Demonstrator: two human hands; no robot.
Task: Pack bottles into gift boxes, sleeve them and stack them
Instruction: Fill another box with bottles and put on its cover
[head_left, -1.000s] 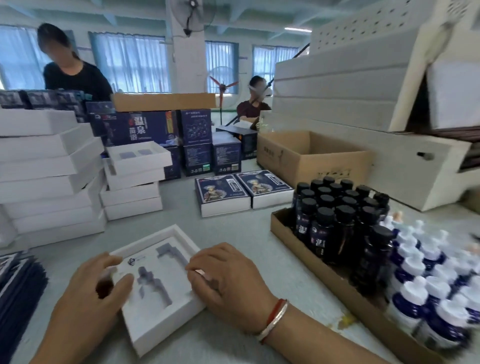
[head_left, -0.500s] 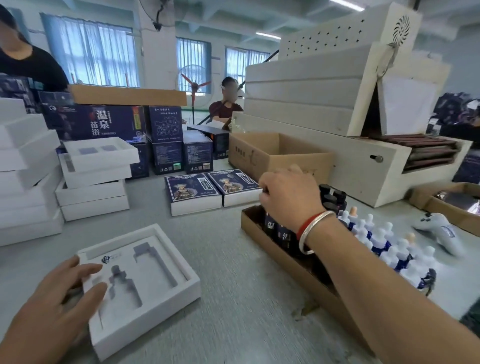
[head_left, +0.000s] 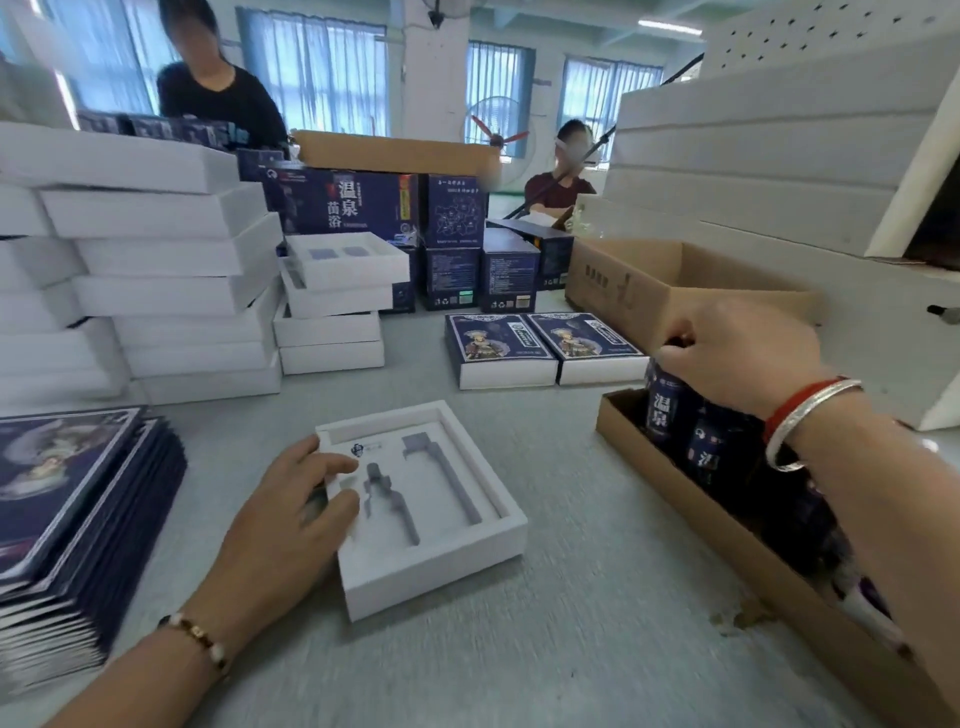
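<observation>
Two sleeved boxes (head_left: 545, 348) done far; empty gift box (head_left: 426, 509) steadied by flat left hand (head_left: 291, 519), dark bottle (head_left: 662, 400) gripped by right hand (head_left: 737, 358).

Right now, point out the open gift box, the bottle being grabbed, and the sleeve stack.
open gift box (head_left: 470, 558), head view, front rim.
dark bottle (head_left: 661, 410), head view, label.
sleeve stack (head_left: 57, 488), head view, top sleeve.

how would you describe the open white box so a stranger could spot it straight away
On the grey table, straight ahead, one open white box lies alone under the left hand. Unlike the stacked white boxes behind it, its insert shows two empty grey cutouts.
</observation>
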